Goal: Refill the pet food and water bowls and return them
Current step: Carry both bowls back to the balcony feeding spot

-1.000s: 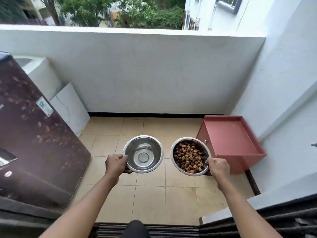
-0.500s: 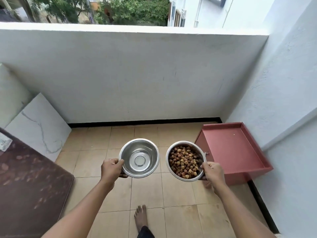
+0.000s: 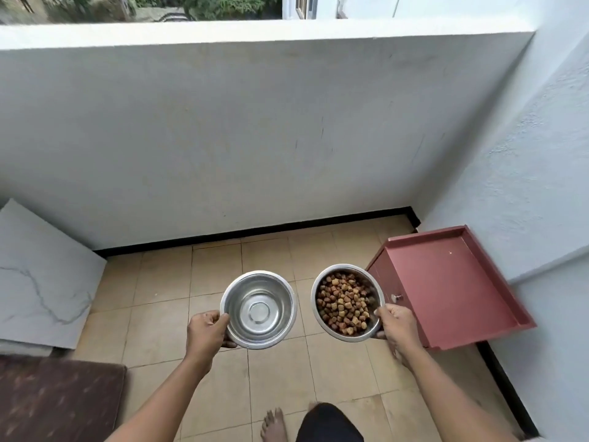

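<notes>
While standing barefoot on a tiled balcony floor (image 3: pixel 153 330), the person is holding 2 steel bowls out in front, both up in the air above the tiles. Left hand (image 3: pixel 205 333) is pinching the near-left rim of the water bowl (image 3: pixel 258 309), thumb over the edge and fingers curled underneath. It looks shiny inside, and honestly I can't tell if there's water in it. Right hand (image 3: pixel 398 325) is gripping the near-right rim of the food bowl (image 3: pixel 346 303) the same way, and that one is sitting full of brown kibble (image 3: pixel 342 303). The 2 bowls are hanging side by side, close but not touching.

Just right of the food bowl, a red cabinet (image 3: pixel 446 288) is standing against the side wall. A white marble slab (image 3: pixel 41 282) is leaning at the far left, with a brown mat (image 3: pixel 57 400) lying below it. 1 bare foot (image 3: pixel 274 425) is showing at the bottom edge.
</notes>
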A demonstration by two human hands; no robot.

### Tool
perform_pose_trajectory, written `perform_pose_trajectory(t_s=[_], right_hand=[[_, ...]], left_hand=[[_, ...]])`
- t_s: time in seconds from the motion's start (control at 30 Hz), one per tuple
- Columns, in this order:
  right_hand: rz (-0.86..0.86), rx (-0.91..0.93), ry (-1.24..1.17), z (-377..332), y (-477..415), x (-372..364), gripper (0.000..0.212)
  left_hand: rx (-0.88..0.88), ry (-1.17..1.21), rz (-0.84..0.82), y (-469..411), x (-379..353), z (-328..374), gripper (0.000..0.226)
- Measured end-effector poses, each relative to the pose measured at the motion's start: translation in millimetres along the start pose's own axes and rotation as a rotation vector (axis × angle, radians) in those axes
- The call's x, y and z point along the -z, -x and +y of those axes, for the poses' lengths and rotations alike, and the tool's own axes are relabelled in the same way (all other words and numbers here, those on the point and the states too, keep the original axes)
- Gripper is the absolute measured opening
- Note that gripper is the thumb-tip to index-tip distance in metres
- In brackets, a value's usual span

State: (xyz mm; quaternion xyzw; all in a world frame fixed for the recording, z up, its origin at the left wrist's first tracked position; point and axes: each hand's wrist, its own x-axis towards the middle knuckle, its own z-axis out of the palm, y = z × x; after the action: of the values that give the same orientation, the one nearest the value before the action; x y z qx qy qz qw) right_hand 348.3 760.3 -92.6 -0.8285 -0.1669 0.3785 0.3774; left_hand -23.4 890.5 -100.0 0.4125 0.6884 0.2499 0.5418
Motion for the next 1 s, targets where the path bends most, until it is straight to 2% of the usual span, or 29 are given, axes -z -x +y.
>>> perform_pose_trajectory(t_s=[0.17,0.33,0.63,1.0], right_hand=[[-0.028,-0.048,0.008,-1,-60,-27,0.02],[-0.061,-0.065,0.056,13,-135,-58,0.024],[-0.086,-0.17,0.025,93,-295,-139,0.027],[-0.107,-0.242,-0.064,223,-476,-262,0.026]], left_hand=[[0.036,-0.004,-0.011,-55,-21,7,0.024],[0.094,-0.017,0.004,-129,-56,-11,0.02],[0.215,0.011,0.028,-281,-144,-99,0.02],[0.267,0.026,0.056,-457,-242,-240,0.018]])
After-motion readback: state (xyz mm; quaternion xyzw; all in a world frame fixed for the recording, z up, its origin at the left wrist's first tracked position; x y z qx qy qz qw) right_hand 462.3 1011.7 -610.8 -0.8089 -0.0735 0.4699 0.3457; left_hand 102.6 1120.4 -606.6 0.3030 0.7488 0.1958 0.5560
